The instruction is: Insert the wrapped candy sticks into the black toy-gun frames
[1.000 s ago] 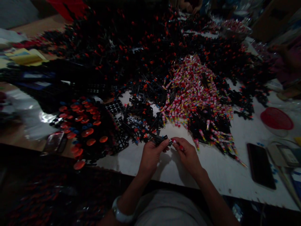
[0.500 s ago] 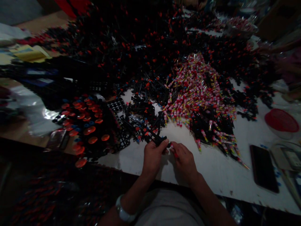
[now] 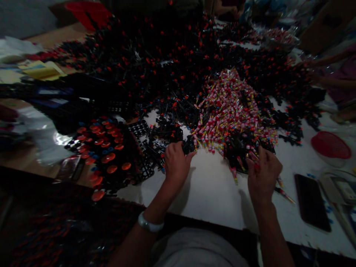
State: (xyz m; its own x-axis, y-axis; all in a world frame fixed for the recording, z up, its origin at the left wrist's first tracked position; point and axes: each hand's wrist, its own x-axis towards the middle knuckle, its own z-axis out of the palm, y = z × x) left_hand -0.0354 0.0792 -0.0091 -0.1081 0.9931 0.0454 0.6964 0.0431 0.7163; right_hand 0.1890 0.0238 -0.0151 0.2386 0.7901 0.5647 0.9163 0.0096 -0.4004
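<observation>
My left hand (image 3: 176,161) reaches over the near edge of a heap of small black plastic toy-gun-like pieces (image 3: 167,128). Its thumb stands apart from its curled fingers, with black pieces between and behind them; no firm hold shows. Farther right, my right hand (image 3: 263,176) is over a smaller pile of black pieces (image 3: 236,148) joined with bright tubes. Thumb and forefinger are spread, and pink-labelled tubes lie just beyond them. A large mound of small pink and yellow tubes (image 3: 228,111) rises between and behind my hands.
Black perforated trays (image 3: 143,163) and orange-capped pieces (image 3: 111,168) lie on the left. At right are a phone (image 3: 312,202), a red mesh basket (image 3: 330,144) and a scale-like device (image 3: 340,189). A red tub (image 3: 89,15) stands far left. Another person's arm (image 3: 330,59) shows at right.
My hands were together at the front, holding a black piece and a small pink-red part. They have separated: the left went up to the black heap, the right to the mixed pile.
</observation>
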